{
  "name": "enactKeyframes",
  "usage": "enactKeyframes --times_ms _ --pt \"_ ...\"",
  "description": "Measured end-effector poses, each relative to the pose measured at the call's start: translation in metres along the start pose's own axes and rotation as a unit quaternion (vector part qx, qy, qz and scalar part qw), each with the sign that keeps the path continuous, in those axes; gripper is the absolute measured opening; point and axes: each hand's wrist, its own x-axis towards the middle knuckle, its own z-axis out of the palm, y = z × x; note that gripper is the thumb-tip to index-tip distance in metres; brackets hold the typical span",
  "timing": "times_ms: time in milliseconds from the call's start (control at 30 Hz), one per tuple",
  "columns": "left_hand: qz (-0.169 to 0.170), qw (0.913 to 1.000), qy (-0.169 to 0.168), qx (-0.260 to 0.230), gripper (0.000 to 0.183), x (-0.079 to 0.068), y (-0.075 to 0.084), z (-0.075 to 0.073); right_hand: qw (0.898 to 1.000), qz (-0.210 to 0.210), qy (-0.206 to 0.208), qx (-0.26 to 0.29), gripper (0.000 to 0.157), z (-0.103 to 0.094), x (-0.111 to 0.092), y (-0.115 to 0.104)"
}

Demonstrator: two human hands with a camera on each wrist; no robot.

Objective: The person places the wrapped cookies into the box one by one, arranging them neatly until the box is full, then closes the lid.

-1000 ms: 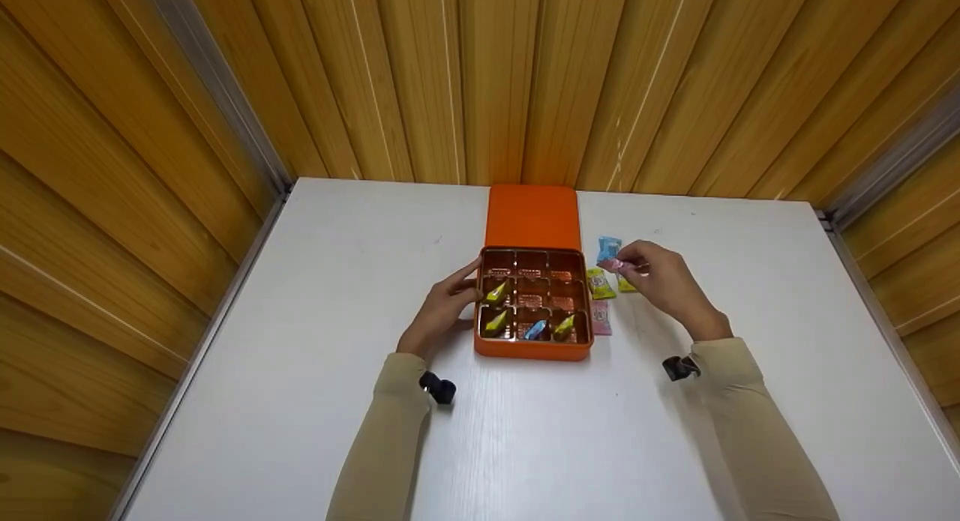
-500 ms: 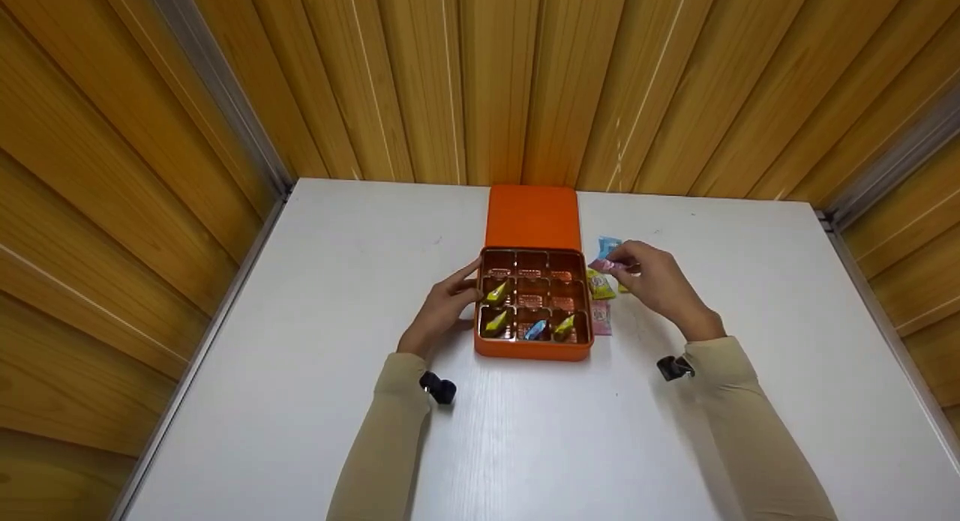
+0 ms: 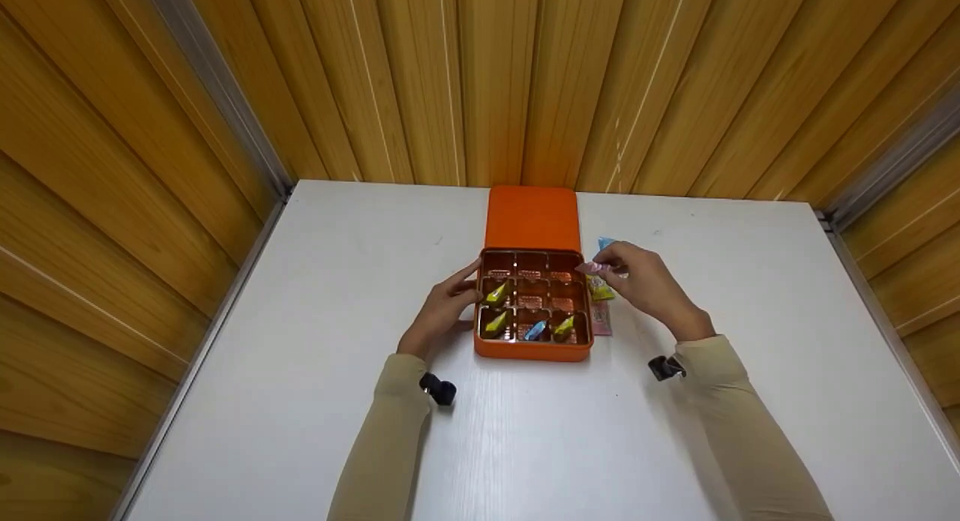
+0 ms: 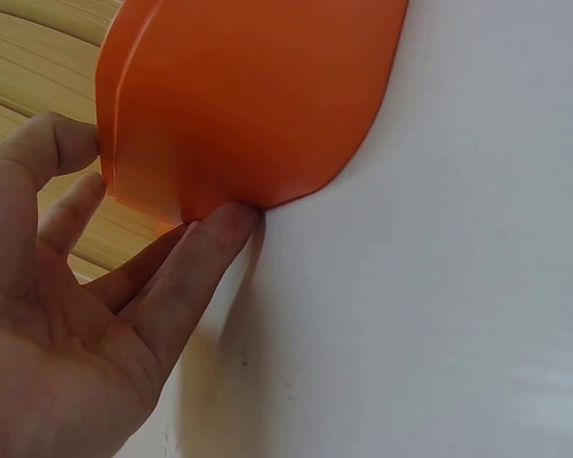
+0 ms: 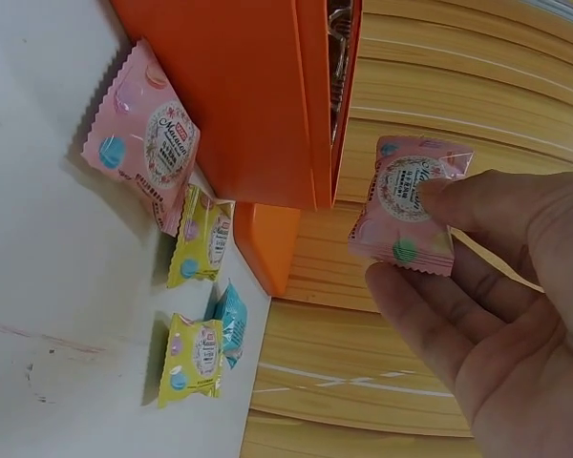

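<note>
- Pink packet [image 3: 595, 269], head view: pinched between thumb and fingers of the right hand [image 3: 651, 286], raised by the far right corner of the nine-compartment orange box [image 3: 532, 351]. It shows as a narrow strip; the strip's long axis runs roughly left to right, its tip pointing left toward the far right compartment.
- Box contents, head view: yellow packets [image 3: 496, 293] sit slanted in the middle-left, near-left and near-right compartments, a blue packet [image 3: 535, 330] in the near-middle one.
- Left hand [image 3: 441, 311], head view: fingers extended, resting against the box's left wall. An orange lid [image 3: 532, 216] lies just beyond the box on the white table [image 3: 517, 438].
- Left wrist view: fingertips touch the orange wall at its left edge and lower end.
- Right wrist view: the pink packet presents its printed face, thumb upon it. Crimped end to crimped end, its axis stands nearly upright, lower end leaning left.
- Same view, tabletop: a second pink packet [image 5: 148, 143] beside the box, two loose yellow packets [image 5: 202, 239] and a loose blue packet [image 5: 232, 324].
</note>
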Motion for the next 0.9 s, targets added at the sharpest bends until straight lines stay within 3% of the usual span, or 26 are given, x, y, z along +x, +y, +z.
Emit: enactKeyframes --times_ms 433,900 --pt "0.001 0.9999 -0.005 -0.009 0.065 -0.001 0.000 0.000 0.999 -0.033 -0.010 0.013 0.019 0.011 0.009 -0.017" --pt "0.006 1.0000 -0.004 -0.002 0.065 0.000 -0.002 -0.001 0.999 -0.020 -0.044 0.001 0.021 0.019 0.013 -0.030"
